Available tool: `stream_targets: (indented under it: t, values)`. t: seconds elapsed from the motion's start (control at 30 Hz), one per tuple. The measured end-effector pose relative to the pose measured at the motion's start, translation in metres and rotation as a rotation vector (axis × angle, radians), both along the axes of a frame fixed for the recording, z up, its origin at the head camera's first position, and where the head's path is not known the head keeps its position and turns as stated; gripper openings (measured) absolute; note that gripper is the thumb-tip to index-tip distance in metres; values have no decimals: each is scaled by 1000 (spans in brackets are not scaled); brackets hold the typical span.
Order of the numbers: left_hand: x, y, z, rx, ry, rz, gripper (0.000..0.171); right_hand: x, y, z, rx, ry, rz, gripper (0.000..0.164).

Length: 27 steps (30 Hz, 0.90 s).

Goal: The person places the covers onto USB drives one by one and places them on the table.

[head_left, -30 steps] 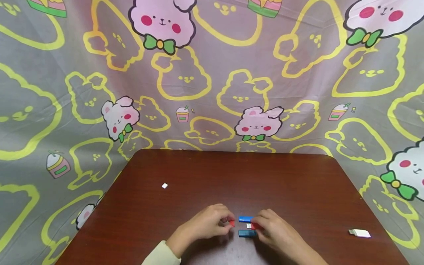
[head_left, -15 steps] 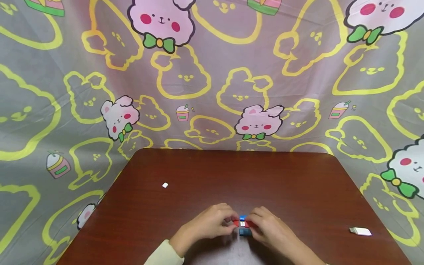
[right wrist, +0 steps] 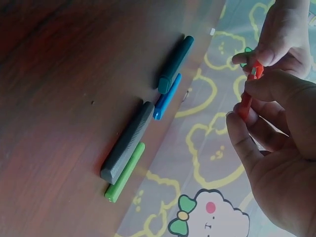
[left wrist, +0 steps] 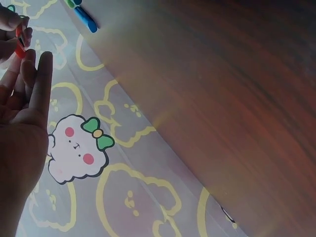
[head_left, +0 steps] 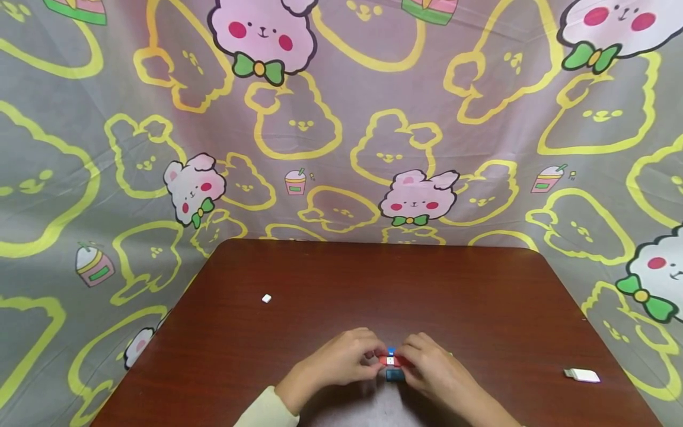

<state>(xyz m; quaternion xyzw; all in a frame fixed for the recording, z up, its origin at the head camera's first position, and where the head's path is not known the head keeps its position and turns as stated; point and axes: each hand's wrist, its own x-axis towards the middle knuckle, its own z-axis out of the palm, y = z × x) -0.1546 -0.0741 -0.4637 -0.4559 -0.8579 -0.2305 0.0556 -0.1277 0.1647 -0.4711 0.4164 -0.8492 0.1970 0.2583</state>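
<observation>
Over the near part of the table my left hand [head_left: 349, 357] pinches a small red cap [right wrist: 259, 69]. Facing it, my right hand [head_left: 437, 370] pinches a red USB stick [right wrist: 245, 104]. Its metal plug [head_left: 391, 360] shows between cap and body; whether the cap touches the plug I cannot tell. In the right wrist view a dark teal stick [right wrist: 176, 64], a blue stick [right wrist: 168, 97], a dark grey stick [right wrist: 127, 143] and a green stick [right wrist: 125, 173] lie on the table, partly hidden by my right hand in the head view.
A white USB stick [head_left: 583, 375] with bare plug lies near the right edge of the brown table [head_left: 341, 273]. A small white cap [head_left: 267, 298] lies at the left. Patterned cloth [head_left: 341, 118] hangs behind and at both sides.
My right hand has moved left, bringing the red USB stick up to the red cap. The bare stretch of plug between them has shortened. My left hand has shifted slightly right.
</observation>
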Motion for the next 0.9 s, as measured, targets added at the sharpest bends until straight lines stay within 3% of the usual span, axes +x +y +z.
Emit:
stream_targets:
  t: [0.37,0.63,0.9]
  values:
    - [2,2,-1,2,-20,9,19,1,-3,2,-7,-13,11,31]
    - [0,1,-3,3,23,54,14,1,-4,4,-2,-17,-8,33]
    - [3,0,-2,5,-7,79,11,1,-8,5,-5,18,-23,30]
